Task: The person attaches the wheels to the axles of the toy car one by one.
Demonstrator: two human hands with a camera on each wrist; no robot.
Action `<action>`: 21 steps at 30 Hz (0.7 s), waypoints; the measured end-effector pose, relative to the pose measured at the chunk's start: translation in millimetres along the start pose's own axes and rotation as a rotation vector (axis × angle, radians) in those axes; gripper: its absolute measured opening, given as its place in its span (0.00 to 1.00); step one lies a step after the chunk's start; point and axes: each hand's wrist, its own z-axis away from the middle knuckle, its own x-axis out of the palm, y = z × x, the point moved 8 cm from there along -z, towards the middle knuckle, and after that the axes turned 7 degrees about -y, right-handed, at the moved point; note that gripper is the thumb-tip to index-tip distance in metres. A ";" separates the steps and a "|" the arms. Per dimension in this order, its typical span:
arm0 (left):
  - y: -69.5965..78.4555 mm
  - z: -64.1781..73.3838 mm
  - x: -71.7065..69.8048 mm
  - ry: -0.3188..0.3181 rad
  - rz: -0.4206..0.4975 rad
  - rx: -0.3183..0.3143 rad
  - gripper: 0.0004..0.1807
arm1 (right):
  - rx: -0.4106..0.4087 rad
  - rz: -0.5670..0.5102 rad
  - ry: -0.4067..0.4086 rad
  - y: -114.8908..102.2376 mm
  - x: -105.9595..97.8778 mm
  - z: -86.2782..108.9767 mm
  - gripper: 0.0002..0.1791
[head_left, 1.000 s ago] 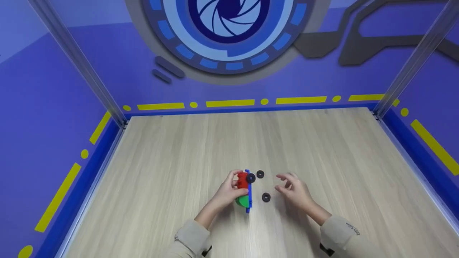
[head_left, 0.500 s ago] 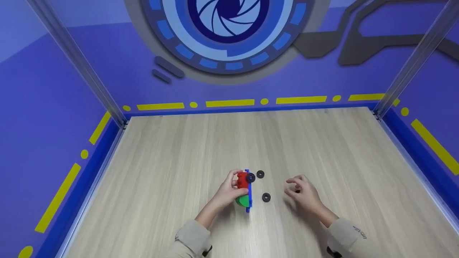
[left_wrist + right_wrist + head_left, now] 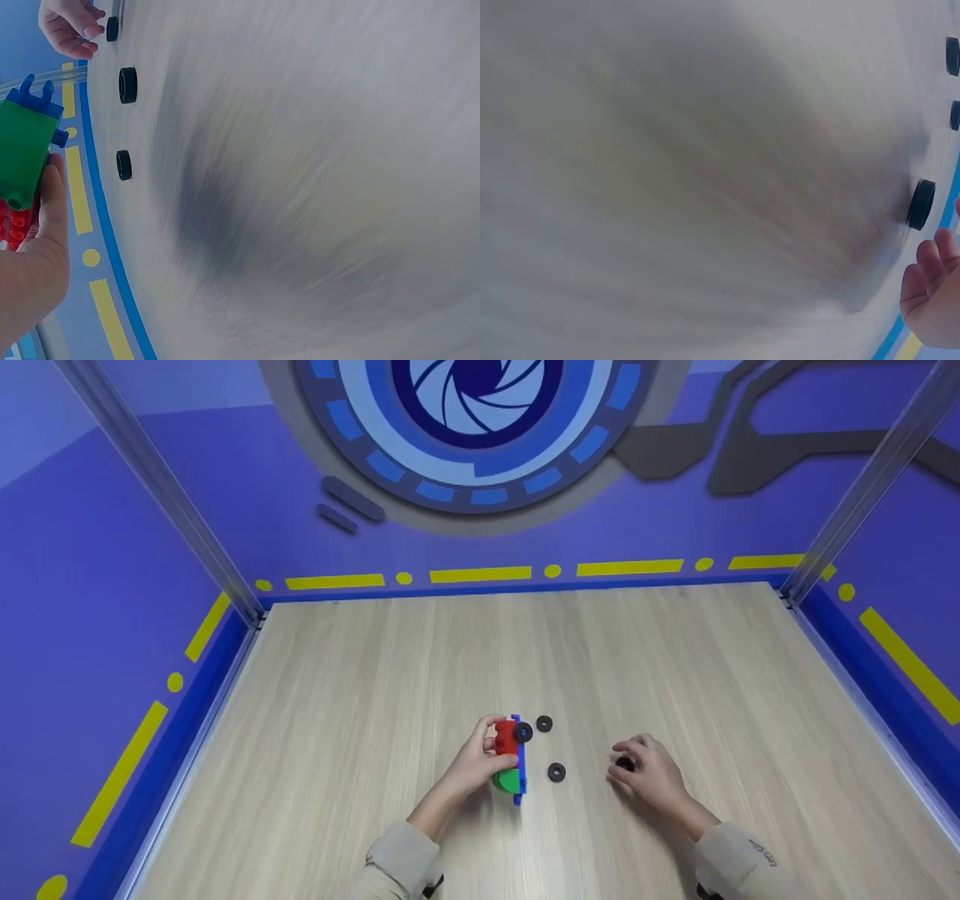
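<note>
Toy car [image 3: 523, 757]: gripped in the left hand [image 3: 476, 761], thumb near where its red block [image 3: 508, 735] and green block [image 3: 508, 782] meet; one mounted wheel [image 3: 523, 732] shows.
Near wheels [image 3: 544, 724] [image 3: 551, 772]: two, lying on the table [image 3: 420, 675] just right of the toy car.
Third wheel [image 3: 921, 204]: farther right of the toy car; the right hand's [image 3: 651, 772] thumb and fingers are parted about it, contact unclear.
Handling: toy car probably light, stiff plastic, best held by its blocks; wheels likely light, pinched by the tread.

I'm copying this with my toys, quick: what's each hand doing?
Left hand: holding the red, green and blue toy.
Right hand: open, beside a black wheel.
</note>
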 end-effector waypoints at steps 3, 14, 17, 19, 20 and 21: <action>0.0 0.0 0.3 -0.003 0.005 0.002 0.33 | 0.018 0.025 -0.018 3.5 0.8 0.6 0.18; -0.8 -0.4 1.3 -0.011 0.030 0.011 0.33 | 0.052 0.067 -0.050 14.8 1.7 2.7 0.22; -2.1 -1.3 1.8 -0.013 0.035 0.009 0.33 | 0.049 0.070 -0.056 15.6 1.8 4.0 0.22; -2.5 -1.8 2.0 -0.014 0.031 0.008 0.34 | 0.046 0.068 -0.058 16.2 1.8 5.0 0.22; -2.7 -2.0 2.1 -0.013 0.032 0.004 0.34 | 0.046 0.067 -0.056 16.4 1.8 5.3 0.21; -3.0 -2.3 2.1 -0.014 0.034 0.003 0.34 | 0.045 0.068 -0.056 16.5 1.9 5.8 0.21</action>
